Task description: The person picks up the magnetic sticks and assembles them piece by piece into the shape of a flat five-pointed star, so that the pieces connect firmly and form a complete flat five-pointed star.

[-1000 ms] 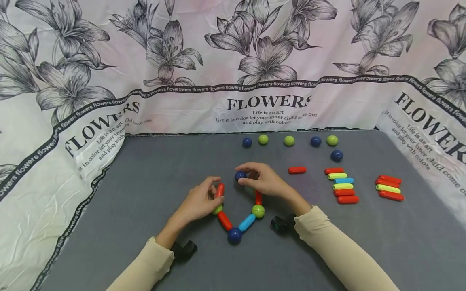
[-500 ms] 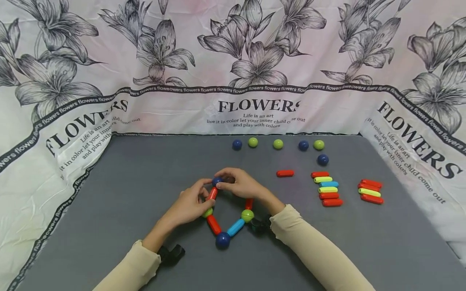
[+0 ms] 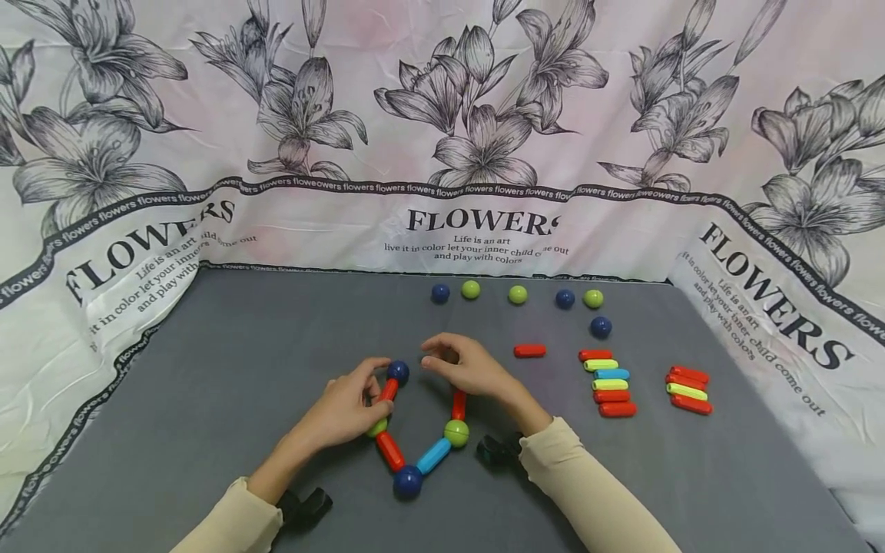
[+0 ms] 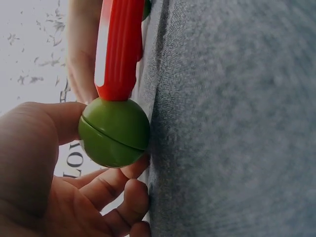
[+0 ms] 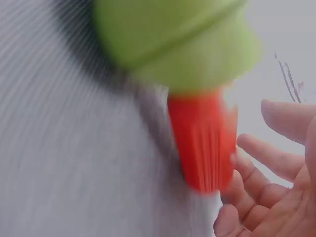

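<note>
A V-shaped chain of magnetic rods and balls lies on the grey table. Its bottom corner is a blue ball [image 3: 408, 481], with a red rod [image 3: 390, 452] to the left and a light-blue rod [image 3: 434, 457] to the right. Past the left green ball [image 4: 114, 133], my left hand [image 3: 335, 411] pinches another red rod [image 3: 389, 391], topped by a dark blue ball [image 3: 398, 372] that the index finger touches. My right hand [image 3: 477, 372] holds nothing, fingers loosely bent, beside the right arm's red rod [image 5: 203, 143], which joins a green ball [image 3: 456, 433].
Several blue and green balls [image 3: 518, 295] stand along the table's back. One red rod [image 3: 529, 351] lies alone, with two stacks of coloured rods [image 3: 611, 385] farther right. A flower-printed cloth [image 3: 477, 230] rises behind the table [image 3: 276, 322].
My right hand brought the dark blue ball left onto the top of the left red rod, then let go and drew back right. My left hand kept its hold on the rod.
</note>
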`<control>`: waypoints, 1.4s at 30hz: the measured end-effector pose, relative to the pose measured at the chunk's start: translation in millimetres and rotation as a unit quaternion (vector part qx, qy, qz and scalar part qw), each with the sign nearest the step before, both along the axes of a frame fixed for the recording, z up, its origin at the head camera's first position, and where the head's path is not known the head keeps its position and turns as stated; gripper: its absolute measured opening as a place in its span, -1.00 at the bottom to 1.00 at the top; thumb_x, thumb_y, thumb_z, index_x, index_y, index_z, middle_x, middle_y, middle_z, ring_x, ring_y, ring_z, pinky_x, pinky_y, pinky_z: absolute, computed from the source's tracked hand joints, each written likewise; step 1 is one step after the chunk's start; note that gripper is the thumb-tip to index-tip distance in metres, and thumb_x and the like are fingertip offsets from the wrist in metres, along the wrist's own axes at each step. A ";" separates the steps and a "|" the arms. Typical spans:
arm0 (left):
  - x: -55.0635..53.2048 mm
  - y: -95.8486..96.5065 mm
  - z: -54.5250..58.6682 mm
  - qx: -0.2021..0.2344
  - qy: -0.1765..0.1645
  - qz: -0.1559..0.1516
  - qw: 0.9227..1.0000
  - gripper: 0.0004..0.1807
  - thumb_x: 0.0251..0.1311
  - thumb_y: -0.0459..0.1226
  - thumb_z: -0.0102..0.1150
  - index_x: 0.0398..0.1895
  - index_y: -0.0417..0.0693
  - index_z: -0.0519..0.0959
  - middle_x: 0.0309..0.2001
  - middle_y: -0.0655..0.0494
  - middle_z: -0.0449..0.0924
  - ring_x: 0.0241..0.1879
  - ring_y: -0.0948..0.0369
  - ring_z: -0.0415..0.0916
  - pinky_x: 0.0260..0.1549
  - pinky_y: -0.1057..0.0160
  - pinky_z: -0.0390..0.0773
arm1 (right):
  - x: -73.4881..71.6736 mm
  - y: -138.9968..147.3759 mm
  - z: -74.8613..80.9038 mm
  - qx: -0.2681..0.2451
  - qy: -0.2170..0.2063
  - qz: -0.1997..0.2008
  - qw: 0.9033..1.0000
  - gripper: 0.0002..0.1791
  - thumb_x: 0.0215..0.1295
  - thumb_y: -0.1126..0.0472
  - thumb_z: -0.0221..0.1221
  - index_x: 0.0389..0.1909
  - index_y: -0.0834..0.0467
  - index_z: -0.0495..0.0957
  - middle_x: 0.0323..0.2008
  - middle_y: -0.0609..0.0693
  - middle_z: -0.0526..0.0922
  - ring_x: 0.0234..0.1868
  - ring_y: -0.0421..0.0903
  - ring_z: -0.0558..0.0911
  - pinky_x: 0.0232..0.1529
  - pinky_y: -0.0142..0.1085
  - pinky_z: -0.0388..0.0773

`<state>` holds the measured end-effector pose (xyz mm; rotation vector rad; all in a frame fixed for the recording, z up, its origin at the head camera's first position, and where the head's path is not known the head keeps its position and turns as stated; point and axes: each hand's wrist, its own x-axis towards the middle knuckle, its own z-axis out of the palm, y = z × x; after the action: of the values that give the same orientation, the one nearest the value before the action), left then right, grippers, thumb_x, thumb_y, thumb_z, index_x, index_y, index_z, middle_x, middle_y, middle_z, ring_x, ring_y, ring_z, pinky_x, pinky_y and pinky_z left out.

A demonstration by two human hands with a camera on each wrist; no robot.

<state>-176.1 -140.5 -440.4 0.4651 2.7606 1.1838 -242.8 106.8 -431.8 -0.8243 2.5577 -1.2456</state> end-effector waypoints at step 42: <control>2.6 -0.5 5.9 -0.034 -0.019 0.002 0.999 -0.27 0.22 -0.20 0.28 0.48 -0.06 0.32 -0.51 0.22 0.44 -0.61 0.31 0.33 -0.55 0.33 0.34 | 29.2 38.0 -3.4 0.056 -0.011 0.049 0.997 -0.73 0.35 0.05 0.32 -0.04 0.09 0.67 -0.50 -0.15 0.56 -0.55 -0.27 0.46 -0.47 -0.41 0.39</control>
<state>-173.5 -141.1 -434.6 0.4270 2.7602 1.0851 -213.6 144.8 -435.2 -0.8948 2.5113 -1.0665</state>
